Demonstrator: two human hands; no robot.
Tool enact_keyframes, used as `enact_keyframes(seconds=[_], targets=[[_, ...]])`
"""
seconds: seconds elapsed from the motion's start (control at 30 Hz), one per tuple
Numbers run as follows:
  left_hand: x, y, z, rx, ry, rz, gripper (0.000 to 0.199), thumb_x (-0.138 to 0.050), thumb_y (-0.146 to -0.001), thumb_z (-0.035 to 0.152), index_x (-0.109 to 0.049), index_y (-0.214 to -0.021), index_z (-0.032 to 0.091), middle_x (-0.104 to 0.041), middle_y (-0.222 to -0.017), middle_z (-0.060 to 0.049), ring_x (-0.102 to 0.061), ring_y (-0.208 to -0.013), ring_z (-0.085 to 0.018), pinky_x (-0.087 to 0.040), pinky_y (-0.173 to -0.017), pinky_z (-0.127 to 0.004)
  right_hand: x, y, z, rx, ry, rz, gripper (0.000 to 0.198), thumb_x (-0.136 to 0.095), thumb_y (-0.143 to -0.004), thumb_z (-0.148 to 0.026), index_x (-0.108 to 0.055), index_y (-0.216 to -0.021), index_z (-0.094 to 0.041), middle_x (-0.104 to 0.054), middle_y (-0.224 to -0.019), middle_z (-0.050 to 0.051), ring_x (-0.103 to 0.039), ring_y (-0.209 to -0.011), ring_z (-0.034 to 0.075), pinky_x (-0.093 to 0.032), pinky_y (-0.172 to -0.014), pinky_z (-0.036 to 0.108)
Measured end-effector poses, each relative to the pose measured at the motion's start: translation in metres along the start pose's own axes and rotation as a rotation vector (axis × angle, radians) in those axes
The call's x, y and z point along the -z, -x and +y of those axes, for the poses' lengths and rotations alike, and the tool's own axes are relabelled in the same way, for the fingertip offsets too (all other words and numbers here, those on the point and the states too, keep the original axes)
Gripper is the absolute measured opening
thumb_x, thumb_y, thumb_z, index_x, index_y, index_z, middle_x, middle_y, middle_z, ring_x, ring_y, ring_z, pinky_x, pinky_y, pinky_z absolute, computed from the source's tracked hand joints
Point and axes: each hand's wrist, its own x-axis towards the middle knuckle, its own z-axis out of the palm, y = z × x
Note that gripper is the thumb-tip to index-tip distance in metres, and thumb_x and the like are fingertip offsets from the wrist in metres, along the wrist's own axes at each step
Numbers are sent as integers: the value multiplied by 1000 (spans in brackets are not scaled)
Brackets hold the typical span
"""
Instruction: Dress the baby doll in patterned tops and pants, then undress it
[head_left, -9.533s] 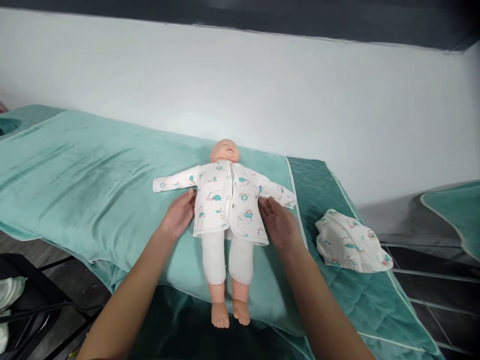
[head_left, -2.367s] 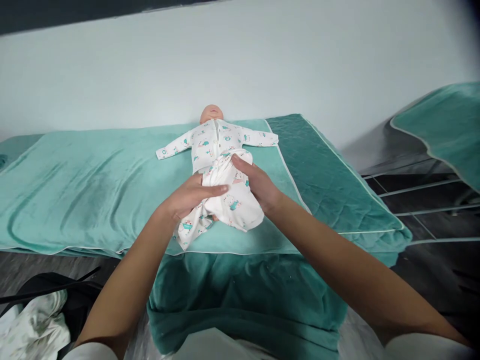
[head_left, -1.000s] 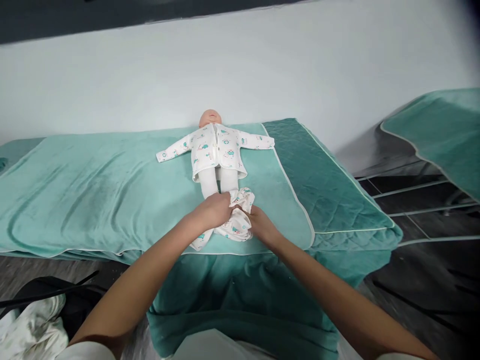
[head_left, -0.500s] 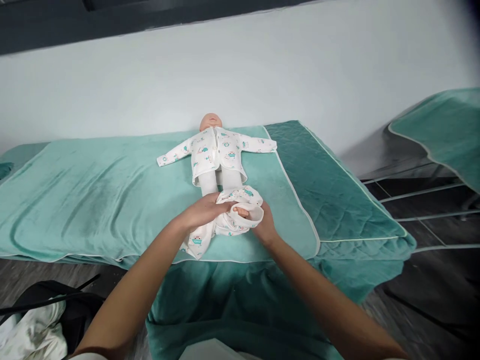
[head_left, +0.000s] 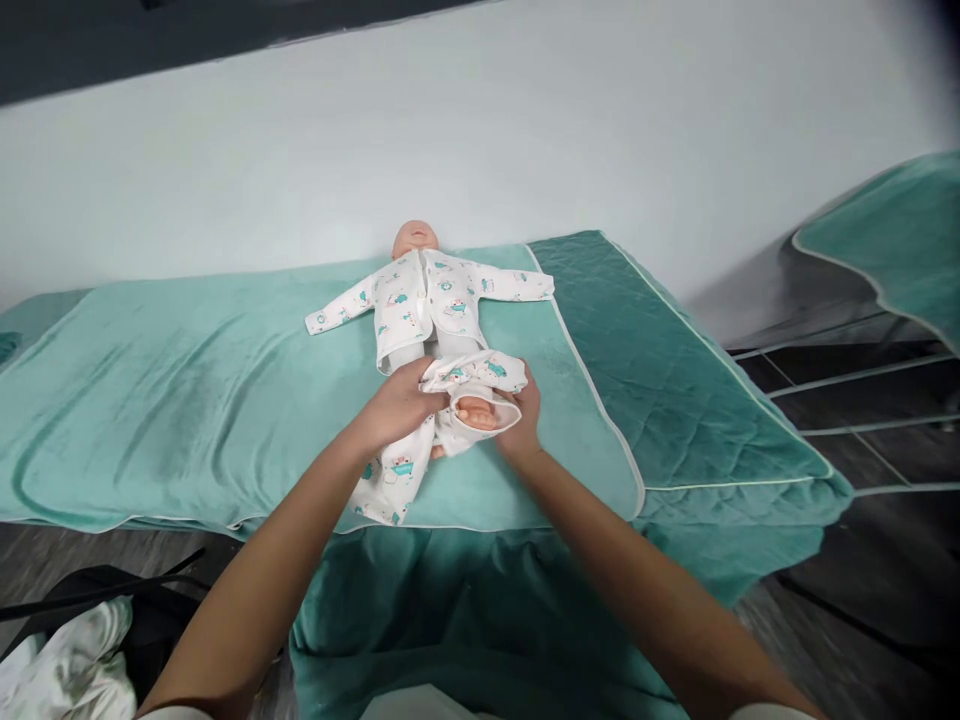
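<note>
A baby doll (head_left: 415,238) lies on its back, its head toward the wall and arms spread. It wears a white printed jacket (head_left: 427,305) with long sleeves. Matching white printed baby pants (head_left: 480,368) are bunched around its lower legs. Within one leg opening a doll foot (head_left: 477,412) shows, while the other pant leg hangs loose toward the near edge. My left hand (head_left: 409,405) is closed on the bunched fabric from the left. On the right, my right hand (head_left: 521,415) grips the same pants, its fingers partly hidden behind the cloth.
Beneath the doll, a light green blanket (head_left: 187,400) covers the bed, with a darker quilted cover (head_left: 675,380) at the right. A white wall (head_left: 480,130) stands behind. Crumpled cloth (head_left: 75,660) lies on a black chair at lower left. A metal frame (head_left: 862,375) stands right.
The pants have been pushed farther up the leg, and more of the doll's foot shows in the cuff. Both hands have shifted slightly away from me with the fabric.
</note>
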Motion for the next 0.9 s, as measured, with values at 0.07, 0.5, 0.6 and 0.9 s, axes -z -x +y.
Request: enact_keyframes(seconds=[0.07, 0.5, 0.6, 0.9], targets=[[-3, -7, -1, -59, -224, 137, 10, -56, -80, 17, -58, -89, 19, -66, -91, -4, -61, -87, -23, -44, -76, -33, 0, -8, 0, 15, -2, 73, 23, -56, -82, -45, -48, -89, -24, -62, -82, 1, -56, -80, 19, -46, -74, 34], [11, -31, -19, -58, -219, 315, 10, -61, -81, 19, -59, -91, 20, -62, -86, -2, -57, -83, -19, -39, -73, -29, -2, -53, 0, 29, 144, 12, 8, -55, -77, -29, -53, -82, -22, -58, -75, -2, -53, -74, 18, -41, -70, 30], [25, -21, -32, -19, 217, 192, 21, -73, -77, 29, -61, -91, 18, -62, -88, 0, -57, -82, -16, -41, -74, -26, 0, -47, -5, -20, 126, 22, 17, -57, -75, -24, -58, -92, -21, -62, -87, 0, -56, -83, 19, -44, -77, 31], [14, -5, -54, 34, 760, 265, 33, -83, -72, 32, -60, -92, 19, -67, -83, 1, -61, -72, -14, -46, -69, -25, -3, -78, -95, 155, 459, -831, 28, -64, -89, -43, -66, -111, -26, -69, -108, 6, -60, -101, 26, -45, -88, 39]])
